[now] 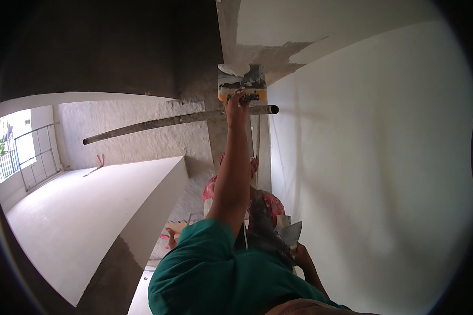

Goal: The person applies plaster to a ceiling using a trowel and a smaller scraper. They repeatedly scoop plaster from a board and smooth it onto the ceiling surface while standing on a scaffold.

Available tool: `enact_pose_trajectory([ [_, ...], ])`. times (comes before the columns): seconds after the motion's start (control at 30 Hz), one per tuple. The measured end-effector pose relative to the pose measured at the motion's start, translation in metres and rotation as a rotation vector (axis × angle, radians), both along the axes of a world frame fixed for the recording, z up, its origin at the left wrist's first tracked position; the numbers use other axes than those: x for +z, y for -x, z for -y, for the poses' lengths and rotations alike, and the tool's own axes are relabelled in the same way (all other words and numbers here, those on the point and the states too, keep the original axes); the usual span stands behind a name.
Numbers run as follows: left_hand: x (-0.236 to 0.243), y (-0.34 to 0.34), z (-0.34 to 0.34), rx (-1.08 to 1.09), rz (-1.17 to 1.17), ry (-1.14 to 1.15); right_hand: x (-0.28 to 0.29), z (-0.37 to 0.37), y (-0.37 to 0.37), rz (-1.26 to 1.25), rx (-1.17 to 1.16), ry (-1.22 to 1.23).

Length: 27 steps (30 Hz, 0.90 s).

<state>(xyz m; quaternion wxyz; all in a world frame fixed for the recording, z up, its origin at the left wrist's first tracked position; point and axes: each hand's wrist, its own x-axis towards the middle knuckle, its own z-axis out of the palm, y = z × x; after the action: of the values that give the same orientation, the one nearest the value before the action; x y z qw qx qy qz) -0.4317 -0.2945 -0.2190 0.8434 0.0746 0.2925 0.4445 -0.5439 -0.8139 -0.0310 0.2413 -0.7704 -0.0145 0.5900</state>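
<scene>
My left arm reaches far forward, and my left hand [237,101] is closed round the handle of a flat plastering trowel [227,84]. A lump of white putty [233,69] lies at the trowel's far edge, against a bare grey strip of wall or beam. Dark smears and an orange band mark the trowel's face. Low on the right, close to my body, my right hand [301,255] is closed on a putty knife [290,232] with a wide grey blade. Most of the right hand's fingers are hidden.
A long pole [157,125] crosses below my left forearm. The smooth white wall [341,147] rises close on my right. At left are a white ledge [105,210] and a window with a railing [34,152]. My bare toes [254,165] show far below.
</scene>
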Motion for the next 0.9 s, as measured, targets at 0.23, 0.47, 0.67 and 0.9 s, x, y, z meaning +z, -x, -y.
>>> enact_pose_trajectory([
  [0.23,0.057,-0.005,0.008,0.052,-0.037,0.037,0.064,0.084,0.06,-0.071,-0.284,0.077],
  [0.47,0.051,-0.009,0.013,0.075,-0.064,0.024,0.112,0.088,0.079,-0.08,-0.57,0.007],
  [0.67,0.045,-0.015,0.013,0.089,-0.101,0.023,0.115,0.103,0.069,-0.107,-0.639,0.098],
  [0.9,0.047,-0.015,0.007,0.115,-0.13,0.007,0.107,0.105,0.053,-0.092,-0.573,0.093],
])
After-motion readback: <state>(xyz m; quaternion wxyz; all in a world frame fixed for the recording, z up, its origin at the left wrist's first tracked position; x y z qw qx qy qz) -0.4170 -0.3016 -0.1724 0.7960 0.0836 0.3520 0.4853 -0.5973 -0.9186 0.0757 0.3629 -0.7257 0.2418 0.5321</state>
